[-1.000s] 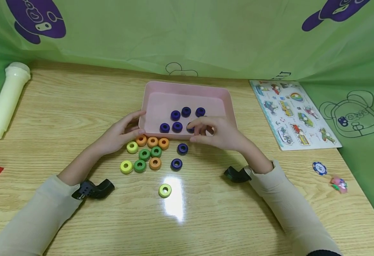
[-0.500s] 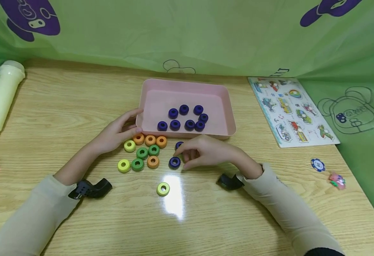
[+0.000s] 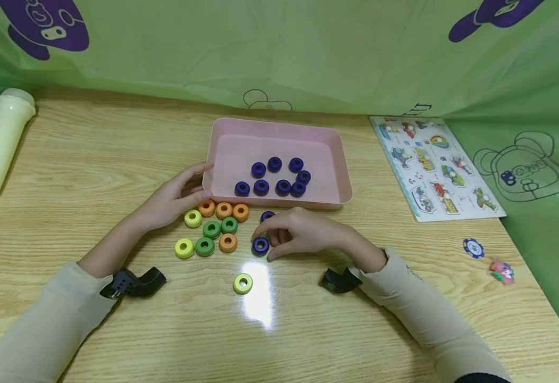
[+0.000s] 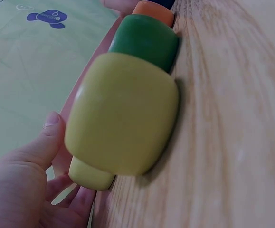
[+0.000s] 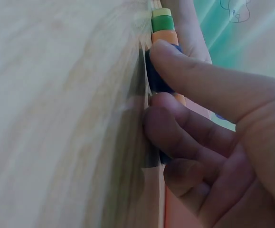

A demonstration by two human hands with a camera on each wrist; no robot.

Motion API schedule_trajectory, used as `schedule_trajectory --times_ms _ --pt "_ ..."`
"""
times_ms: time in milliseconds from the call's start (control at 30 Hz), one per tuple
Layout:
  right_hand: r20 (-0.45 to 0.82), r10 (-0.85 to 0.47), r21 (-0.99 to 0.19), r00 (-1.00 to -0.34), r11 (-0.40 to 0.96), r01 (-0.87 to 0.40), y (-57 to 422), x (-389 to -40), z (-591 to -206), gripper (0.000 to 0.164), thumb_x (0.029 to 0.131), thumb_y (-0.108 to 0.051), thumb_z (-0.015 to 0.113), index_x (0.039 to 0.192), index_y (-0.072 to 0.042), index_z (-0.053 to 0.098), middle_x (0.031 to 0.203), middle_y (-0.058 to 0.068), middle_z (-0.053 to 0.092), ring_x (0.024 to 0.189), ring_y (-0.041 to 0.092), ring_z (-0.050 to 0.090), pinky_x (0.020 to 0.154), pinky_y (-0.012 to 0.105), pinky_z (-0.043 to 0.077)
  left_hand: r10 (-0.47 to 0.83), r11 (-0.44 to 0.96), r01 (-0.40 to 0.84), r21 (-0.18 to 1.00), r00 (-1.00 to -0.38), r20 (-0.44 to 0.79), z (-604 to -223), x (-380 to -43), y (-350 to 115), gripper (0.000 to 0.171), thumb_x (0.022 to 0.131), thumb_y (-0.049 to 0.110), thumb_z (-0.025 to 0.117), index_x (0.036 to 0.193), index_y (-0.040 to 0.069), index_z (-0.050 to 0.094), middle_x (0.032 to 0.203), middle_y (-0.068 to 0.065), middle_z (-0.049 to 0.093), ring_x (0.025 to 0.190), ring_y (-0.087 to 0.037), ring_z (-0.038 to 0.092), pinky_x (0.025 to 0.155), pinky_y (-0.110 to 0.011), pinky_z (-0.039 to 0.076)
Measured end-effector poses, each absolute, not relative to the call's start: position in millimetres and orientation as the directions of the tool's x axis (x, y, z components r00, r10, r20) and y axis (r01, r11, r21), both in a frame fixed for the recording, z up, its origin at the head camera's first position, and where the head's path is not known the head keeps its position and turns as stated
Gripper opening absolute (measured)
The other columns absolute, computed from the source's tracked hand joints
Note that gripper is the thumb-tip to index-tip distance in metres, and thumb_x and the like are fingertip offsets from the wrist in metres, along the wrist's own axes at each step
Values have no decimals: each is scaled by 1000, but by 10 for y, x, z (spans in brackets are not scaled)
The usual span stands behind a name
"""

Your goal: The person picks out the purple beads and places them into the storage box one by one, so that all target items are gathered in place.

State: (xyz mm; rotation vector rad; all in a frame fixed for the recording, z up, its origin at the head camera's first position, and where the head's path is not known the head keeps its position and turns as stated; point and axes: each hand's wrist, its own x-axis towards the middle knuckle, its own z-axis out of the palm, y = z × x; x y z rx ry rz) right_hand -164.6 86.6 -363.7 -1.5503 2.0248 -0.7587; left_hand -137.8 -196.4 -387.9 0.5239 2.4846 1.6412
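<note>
My left hand holds the near left corner of a shallow pink tray, the thumb at its front wall and the fingers along its left side. Several dark blue ring-shaped beads lie in the tray, one of them a blue bead near the front. On the table, the curled thumb and index finger of my right hand reach around another dark blue bead. In the right wrist view, the thumb partly covers that bead. A further dark blue bead is partly hidden behind the right hand.
Orange, green and yellow beads cluster before the tray, including a green bead. One yellow bead lies nearer. A picture puzzle board, poker chip and small pink figure are at right; a cream tube is far left.
My right hand has left the tray, where more blue beads now show, and come nearer to the blue beads on the table. Its fingers have settled around one. The left hand stays at the tray.
</note>
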Motion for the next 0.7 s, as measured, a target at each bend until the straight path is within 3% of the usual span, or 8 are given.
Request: schedule_trajectory --times_ms 700 --pt "23 -981 -670 -193 128 -731 856 -1629 -3664 31 71 -30 67 98 -18 57 81 -10 52 67 4 48 53 16 43 349 348 233 908 -931 106 -3876 -1378 -1966 53 86 22 48 133 14 24 128 -13 32 112 -22 37 92 -35 34"
